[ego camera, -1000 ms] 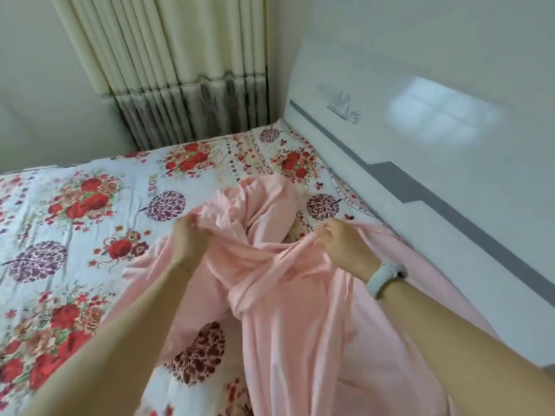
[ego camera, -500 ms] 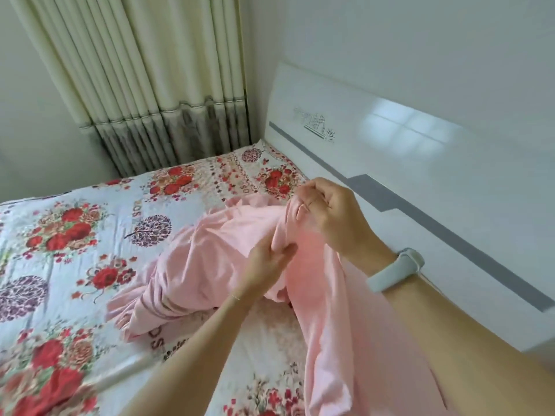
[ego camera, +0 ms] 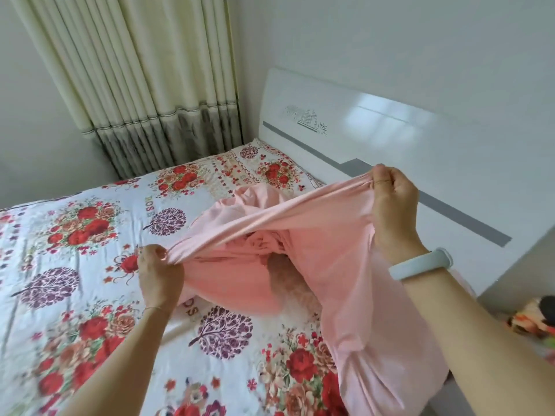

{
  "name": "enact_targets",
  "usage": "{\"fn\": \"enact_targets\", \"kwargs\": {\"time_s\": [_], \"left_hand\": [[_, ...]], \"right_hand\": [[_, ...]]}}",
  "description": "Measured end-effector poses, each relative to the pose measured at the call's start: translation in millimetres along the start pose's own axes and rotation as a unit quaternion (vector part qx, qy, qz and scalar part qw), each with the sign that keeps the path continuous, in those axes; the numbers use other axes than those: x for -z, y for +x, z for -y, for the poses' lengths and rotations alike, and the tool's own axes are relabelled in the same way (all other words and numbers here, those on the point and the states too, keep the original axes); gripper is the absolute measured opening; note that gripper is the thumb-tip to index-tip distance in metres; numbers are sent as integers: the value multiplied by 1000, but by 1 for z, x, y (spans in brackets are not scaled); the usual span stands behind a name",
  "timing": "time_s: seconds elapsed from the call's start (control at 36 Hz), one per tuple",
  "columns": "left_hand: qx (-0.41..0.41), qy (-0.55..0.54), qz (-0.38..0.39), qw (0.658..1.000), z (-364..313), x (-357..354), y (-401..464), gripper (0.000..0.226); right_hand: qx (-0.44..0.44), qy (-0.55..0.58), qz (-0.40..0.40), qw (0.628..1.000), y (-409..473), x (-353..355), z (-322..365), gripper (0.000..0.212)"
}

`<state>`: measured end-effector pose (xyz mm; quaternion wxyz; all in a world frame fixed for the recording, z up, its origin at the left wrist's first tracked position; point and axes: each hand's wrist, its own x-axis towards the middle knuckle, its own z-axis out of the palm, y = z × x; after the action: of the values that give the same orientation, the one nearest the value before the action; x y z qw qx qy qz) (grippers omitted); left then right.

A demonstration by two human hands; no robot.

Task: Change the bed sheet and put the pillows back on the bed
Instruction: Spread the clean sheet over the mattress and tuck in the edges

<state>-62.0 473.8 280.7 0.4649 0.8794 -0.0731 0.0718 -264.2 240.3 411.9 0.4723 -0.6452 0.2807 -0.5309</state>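
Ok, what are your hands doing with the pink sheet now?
Left hand and right hand both grip the pink sheet's edge, stretched between them. Rest heaped on the floral sheet. Nothing blocking.

Pink sheet [ego camera: 300,217] bunched, edge stretched taut above floral bed [ego camera: 90,235]

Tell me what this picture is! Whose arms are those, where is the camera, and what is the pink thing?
The arms belong to a person, not a machine. The camera sits on the person's head and looks forward and down, so you see the arms as if they were your own.

The left hand and the right hand each grip an edge of a pink sheet and stretch that edge tight between them. The right hand is lifted higher. The rest of the sheet hangs down and lies bunched on the bed.

The bed has a flowered cover with red roses and purple trees. Behind it stand a white headboard and a curtain. The right arm wears a pale wristband.
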Motion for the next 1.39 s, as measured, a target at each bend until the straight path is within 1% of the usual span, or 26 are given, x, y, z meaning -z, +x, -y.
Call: {"fn": "enact_targets", "kwargs": {"time_s": [0.08,0.11,0.17,0.22,0.28,0.31,0.33,0.39,0.42,0.44,0.47,0.5,0.53,0.58,0.64,0.67,0.72,0.75,0.81,0.89,0.94,1.06,1.17,1.28,1.31,1.39], "left_hand": [[60,-33,5,998,30,55,-8,29],[83,-63,34,994,43,72,-11,29],[119,-115,141,976,67,105,-24,25],[110,-81,234,962,96,133,-45,15],[97,-17,297,950,133,149,-64,6],[88,42,335,937,151,153,-71,7],[76,105,379,916,165,157,-78,11],[63,187,439,876,183,161,-87,23],[73,186,455,868,182,163,-90,26],[83,163,469,864,177,165,-92,28],[115,110,474,866,170,166,-91,27],[150,38,465,872,161,167,-88,25],[181,-18,430,884,156,166,-79,25],[226,-94,336,910,147,160,-57,26],[254,-159,253,920,133,151,-27,27],[259,-193,217,921,123,146,-11,25],[253,-234,144,928,94,141,22,24],[237,-250,112,932,77,141,36,25],[183,-294,71,936,45,148,61,30],[94,-338,20,936,11,167,82,47],[44,-349,6,936,2,179,86,54],[10,-359,10,933,5,199,73,57],[22,-338,10,941,31,224,48,44],[46,-359,52,931,79,261,17,33],[42,-343,61,936,92,272,6,35],[-36,-220,87,971,127,308,-28,37]], "right_hand": [[-29,-21,-45,998,-34,-5,5,38],[-34,-35,-47,998,-46,-6,5,36],[-31,-87,-30,995,-72,-8,-2,29],[-42,-143,26,988,-100,-10,-16,27],[-78,-188,157,967,-128,-12,-33,36],[-112,-209,250,939,-144,-14,-39,33],[-162,-227,355,893,-161,-17,-44,27],[-236,-266,532,768,-193,-22,-63,20],[-234,-306,592,708,-205,-24,-74,18],[-213,-345,635,658,-214,-26,-84,24],[-193,-376,660,621,-220,-29,-93,33],[-183,-390,676,597,-223,-34,-100,40],[-181,-392,685,587,-222,-42,-102,44],[-178,-376,673,612,-217,-63,-99,42],[-147,-373,632,664,-201,-90,-86,33],[-114,-375,600,697,-188,-104,-78,28],[-82,-336,503,792,-160,-130,-59,27],[-70,-301,452,837,-146,-140,-47,27],[-36,-238,370,898,-124,-158,-23,29],[6,-163,278,947,-103,-174,7,29],[29,-131,242,961,-100,-177,23,21],[39,-94,217,971,-121,-173,44,17],[31,-87,241,966,-169,-154,61,20],[4,-107,277,955,-234,-131,74,20],[-11,-102,287,952,-253,-125,75,19],[-72,-86,332,937,-314,-109,80,22]]}}
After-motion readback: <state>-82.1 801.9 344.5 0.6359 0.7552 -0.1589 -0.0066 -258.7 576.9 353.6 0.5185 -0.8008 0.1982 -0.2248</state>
